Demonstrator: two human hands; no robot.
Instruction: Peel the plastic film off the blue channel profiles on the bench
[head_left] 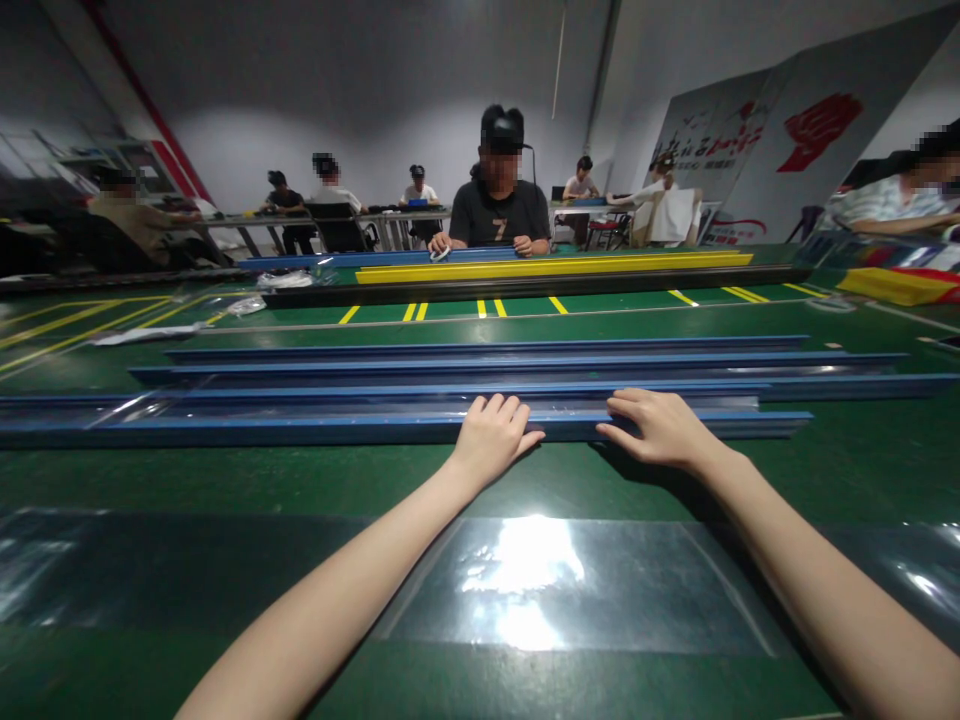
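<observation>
Blue channel (300, 432), long and straight, lay across the green table (337, 480) in front of the worker, alongside other blue channels (487, 348). The left hand (491, 435) and right hand (656, 425) gripped its near wall, fingers bent over the rim and thumbs on the near side; how hard they pressed could not be told. The piece looked stiff lengthwise and fairly light, its smooth surface likely slippery, its thin walls probably prone to flexing. Two well-separated holds on the wall appeared the steadiest grip. The open trough, the nearest thing to a container, seemed to hold clear film (570, 407). A clear sheet (435, 620) lay nearer the worker, shining under the lights.
</observation>
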